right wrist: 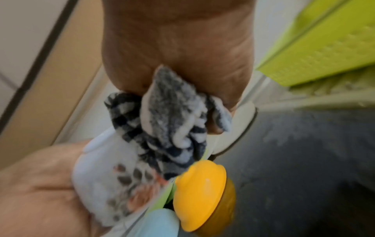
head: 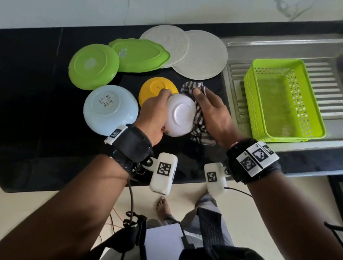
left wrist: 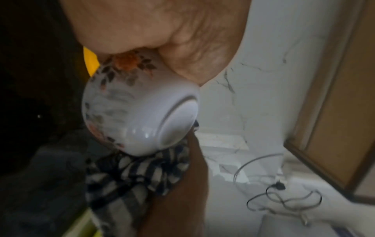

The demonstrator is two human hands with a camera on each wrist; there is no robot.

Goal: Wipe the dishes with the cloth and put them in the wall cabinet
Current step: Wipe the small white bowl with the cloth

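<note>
The floral white bowl (head: 180,115) was gripped by the left hand (head: 153,115) above the black counter (head: 33,99), base turned up toward the head camera. The striped cloth (head: 197,111) was clenched in the right hand (head: 214,115) and pressed against the bowl's right side, just beside the yellow bowl (head: 155,88).

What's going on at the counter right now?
A person is drying dishes. The left hand holds a small white floral bowl bottom-up above the black counter, while the right hand presses a checked cloth against its side. Still lying upside down on the counter: a yellow bowl, a pale blue bowl, two green dishes and two white plates. A green basket stands empty on the sink drainboard.
</note>
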